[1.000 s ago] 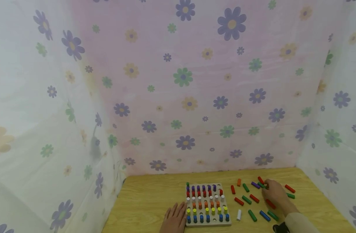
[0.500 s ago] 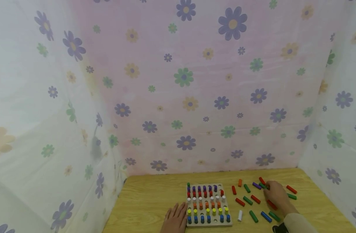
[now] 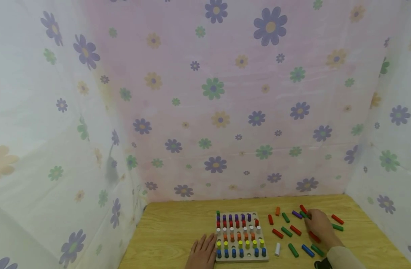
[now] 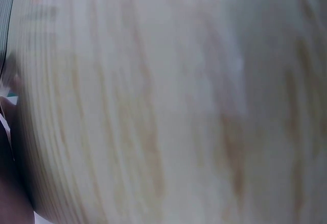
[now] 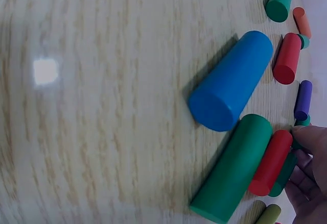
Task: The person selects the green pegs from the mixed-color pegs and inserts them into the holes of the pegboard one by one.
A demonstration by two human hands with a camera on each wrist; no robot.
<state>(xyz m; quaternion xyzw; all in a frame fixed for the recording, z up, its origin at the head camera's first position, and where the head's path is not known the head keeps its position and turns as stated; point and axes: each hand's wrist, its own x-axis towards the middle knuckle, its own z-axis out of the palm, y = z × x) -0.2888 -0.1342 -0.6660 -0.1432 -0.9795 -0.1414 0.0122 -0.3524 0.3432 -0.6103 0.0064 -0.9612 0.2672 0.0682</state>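
My left hand [image 3: 203,252] lies flat on the table, fingers extended, against the left side of a wooden pegboard [image 3: 240,258]. Rows of blue, yellow, orange, white, red and purple pegs stand in the board, with one green peg [image 3: 218,213] at its far left corner. My right hand [image 3: 320,226] is low among loose pegs at the right, thumb and fingertips pinching the near end of a green peg [image 3: 303,214]. In the right wrist view, another green peg [image 5: 284,175] shows below the palm; whether fingers hold it, I cannot tell. A red peg [image 3: 314,236] lies under the wrist.
Loose pegs lie right of the board, among them a white peg [image 3: 277,249], a blue peg [image 3: 308,250], an orange peg [image 3: 277,211] and a purple peg [image 3: 297,214]. Flowered sheets [image 3: 225,130] enclose the wooden table [image 3: 172,224] behind and at both sides.
The whole head view has shifted slightly. My right hand stays at the same green peg, and my left hand remains beside the board.
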